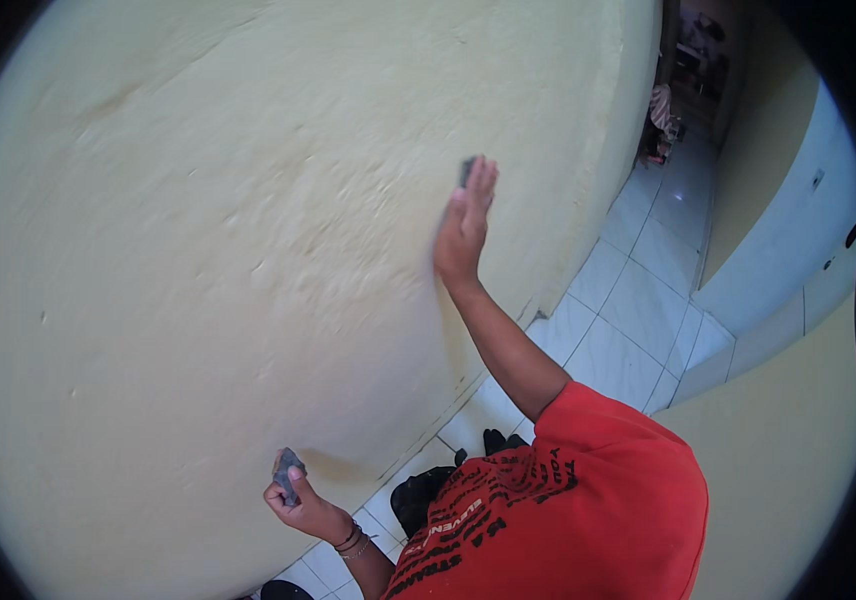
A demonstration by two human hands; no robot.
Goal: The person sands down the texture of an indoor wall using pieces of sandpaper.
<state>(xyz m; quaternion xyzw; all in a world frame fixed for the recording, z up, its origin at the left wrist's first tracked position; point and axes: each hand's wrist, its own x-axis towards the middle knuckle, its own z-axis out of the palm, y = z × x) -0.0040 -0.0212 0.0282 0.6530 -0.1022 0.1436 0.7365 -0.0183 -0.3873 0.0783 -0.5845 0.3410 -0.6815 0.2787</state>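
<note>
My left hand (306, 512) is closed around a small grey, crumpled piece (289, 476), perhaps folded sandpaper, with a brownish edge showing. It is held low, in front of the cream wall (198, 300). Farther up, my right hand (462, 235) is raised to the same wall with its fingers stretched upward. A dark grey piece (467, 172) sticks out between these fingers and the wall. Most of that piece is hidden by the hand. The wall's paint looks uneven, with bumps, small pits and scuffs left of my right hand.
White tiled floor (638, 305) runs along the wall's foot and down a passage to the upper right. A light blue door (798, 235) stands on the right. Pinkish items (660, 120) lie at the passage's far end. Below me, dark clothing (418, 500) and footwear show.
</note>
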